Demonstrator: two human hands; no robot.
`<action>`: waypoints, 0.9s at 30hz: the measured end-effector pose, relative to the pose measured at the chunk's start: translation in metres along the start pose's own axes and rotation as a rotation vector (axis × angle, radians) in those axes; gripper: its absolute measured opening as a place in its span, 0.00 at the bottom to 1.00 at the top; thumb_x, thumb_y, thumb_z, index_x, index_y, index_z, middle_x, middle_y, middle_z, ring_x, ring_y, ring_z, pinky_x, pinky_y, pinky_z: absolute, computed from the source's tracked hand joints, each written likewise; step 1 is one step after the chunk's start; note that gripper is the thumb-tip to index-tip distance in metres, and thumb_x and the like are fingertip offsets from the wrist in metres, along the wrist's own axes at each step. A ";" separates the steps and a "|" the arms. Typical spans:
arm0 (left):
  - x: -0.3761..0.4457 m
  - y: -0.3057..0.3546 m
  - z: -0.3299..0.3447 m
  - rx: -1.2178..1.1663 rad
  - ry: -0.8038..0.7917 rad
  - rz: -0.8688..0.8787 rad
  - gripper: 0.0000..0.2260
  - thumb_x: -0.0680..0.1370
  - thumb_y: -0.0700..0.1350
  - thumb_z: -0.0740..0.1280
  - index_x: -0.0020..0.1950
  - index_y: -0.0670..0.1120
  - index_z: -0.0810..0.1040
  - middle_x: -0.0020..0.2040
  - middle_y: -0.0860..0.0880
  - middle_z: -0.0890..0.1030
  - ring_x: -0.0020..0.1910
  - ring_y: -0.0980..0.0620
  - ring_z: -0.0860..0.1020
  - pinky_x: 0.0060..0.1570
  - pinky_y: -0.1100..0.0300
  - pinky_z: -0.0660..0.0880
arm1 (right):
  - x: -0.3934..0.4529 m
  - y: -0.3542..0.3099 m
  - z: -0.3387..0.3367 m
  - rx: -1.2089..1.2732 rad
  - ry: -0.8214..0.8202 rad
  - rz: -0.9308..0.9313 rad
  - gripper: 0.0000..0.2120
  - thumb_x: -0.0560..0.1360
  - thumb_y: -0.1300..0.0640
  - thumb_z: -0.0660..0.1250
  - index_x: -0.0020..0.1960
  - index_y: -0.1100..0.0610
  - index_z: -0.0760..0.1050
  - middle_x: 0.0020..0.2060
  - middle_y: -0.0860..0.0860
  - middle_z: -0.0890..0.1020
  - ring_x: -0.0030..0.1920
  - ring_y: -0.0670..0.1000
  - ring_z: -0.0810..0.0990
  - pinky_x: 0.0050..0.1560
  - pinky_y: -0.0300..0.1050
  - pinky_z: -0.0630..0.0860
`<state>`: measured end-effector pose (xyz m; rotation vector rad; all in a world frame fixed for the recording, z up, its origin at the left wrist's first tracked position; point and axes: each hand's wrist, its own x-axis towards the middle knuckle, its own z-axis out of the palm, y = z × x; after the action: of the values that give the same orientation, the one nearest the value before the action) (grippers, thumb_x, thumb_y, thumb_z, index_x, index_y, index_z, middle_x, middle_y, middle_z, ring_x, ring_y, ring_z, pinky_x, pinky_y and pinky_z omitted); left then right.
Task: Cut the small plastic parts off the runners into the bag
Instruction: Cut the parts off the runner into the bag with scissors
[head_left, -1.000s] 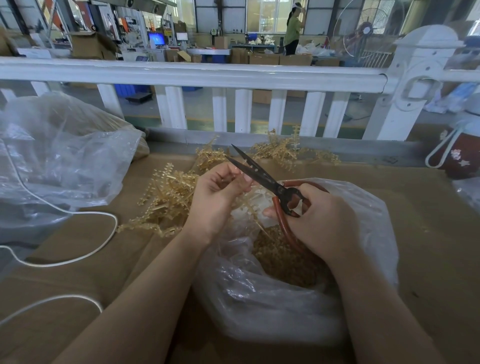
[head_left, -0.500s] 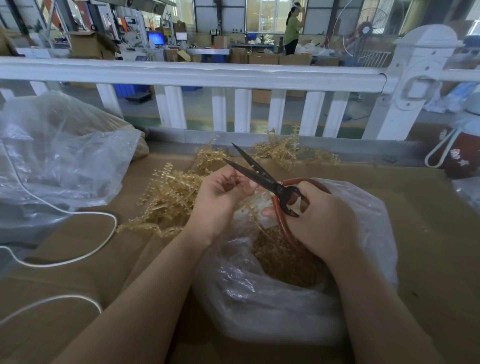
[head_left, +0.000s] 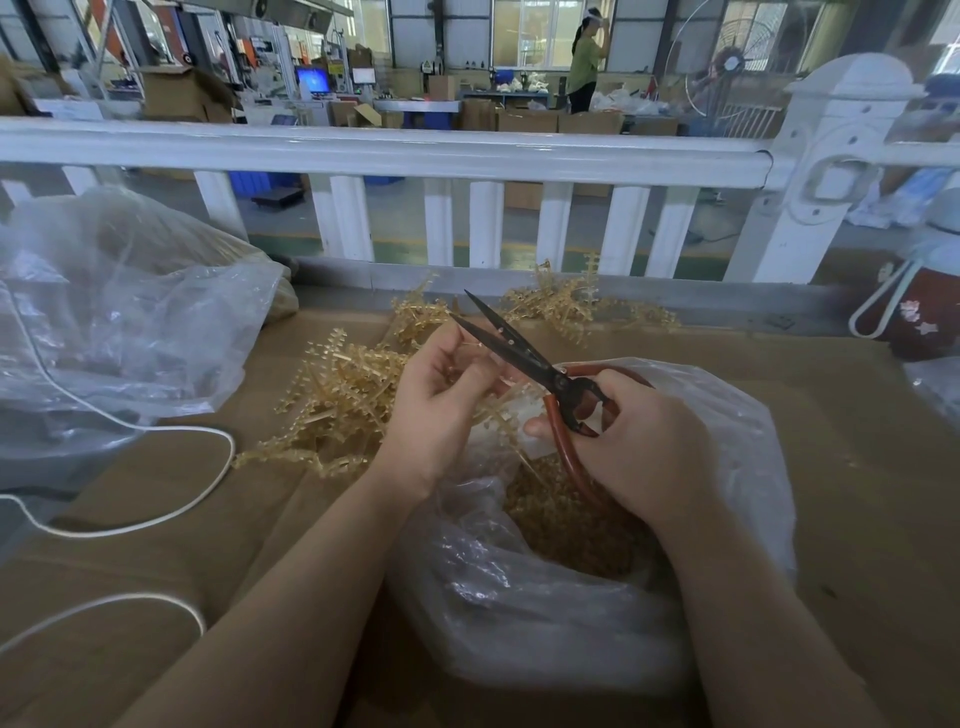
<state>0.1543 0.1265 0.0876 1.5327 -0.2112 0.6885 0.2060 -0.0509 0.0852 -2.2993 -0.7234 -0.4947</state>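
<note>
1. Over the open bag (head_left: 737, 467), head view: the right hand (head_left: 639, 447) grips the red loop handles of the scissors (head_left: 524, 353), fingers curled through and around them. The dark blades point toward 11 o'clock and stand parted in a narrow V.

2. At 9 o'clock from the scissors' pivot, the left hand (head_left: 441, 405) pinches a thin amber runner (head_left: 498, 410), fingertips right at the blades, feeding the piece into the gap.

3. What's changed? Very little. Against a second ago the left fingers have crept slightly up toward the blades, and the blades have stayed parted. No snip has landed in this stretch, by my reading; this is the line-up for the next cut.

4. Task's things: cut parts (head_left: 566, 519) lie heaped inside the bag, directly under the hands at 6 o'clock. Uncut runners (head_left: 343, 395) sprawl on the cardboard at 9 o'clock, with more at 12 o'clock by the white railing (head_left: 395, 153).

5. Around them: a second clear bag (head_left: 119, 322) at 10 o'clock and a white cord (head_left: 208, 488) looping across at 8 o'clock.

6. Judgement: plenty still uncut, so the job looks mid-run. Fingertips sit very close to the edge.
</note>
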 end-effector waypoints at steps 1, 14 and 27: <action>0.000 -0.001 0.000 -0.007 0.003 0.000 0.06 0.78 0.35 0.63 0.52 0.38 0.78 0.45 0.48 0.84 0.43 0.52 0.81 0.45 0.59 0.78 | 0.000 0.000 0.000 0.006 0.001 -0.005 0.33 0.62 0.21 0.60 0.47 0.47 0.81 0.35 0.35 0.77 0.35 0.37 0.75 0.37 0.31 0.72; 0.000 0.000 -0.002 0.027 0.008 -0.006 0.07 0.80 0.29 0.60 0.53 0.33 0.77 0.43 0.47 0.82 0.43 0.52 0.80 0.45 0.60 0.77 | -0.001 0.002 0.002 -0.033 0.029 -0.031 0.28 0.66 0.26 0.67 0.45 0.50 0.83 0.36 0.39 0.79 0.34 0.41 0.76 0.37 0.38 0.77; -0.003 0.004 0.002 0.073 -0.034 -0.031 0.09 0.81 0.29 0.60 0.51 0.39 0.78 0.39 0.51 0.81 0.40 0.54 0.79 0.45 0.61 0.75 | -0.001 -0.002 0.002 0.015 0.004 -0.028 0.33 0.63 0.21 0.61 0.49 0.47 0.81 0.32 0.34 0.73 0.33 0.36 0.72 0.33 0.33 0.68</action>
<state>0.1504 0.1236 0.0900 1.6148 -0.1899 0.6519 0.2045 -0.0481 0.0844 -2.2769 -0.7557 -0.5045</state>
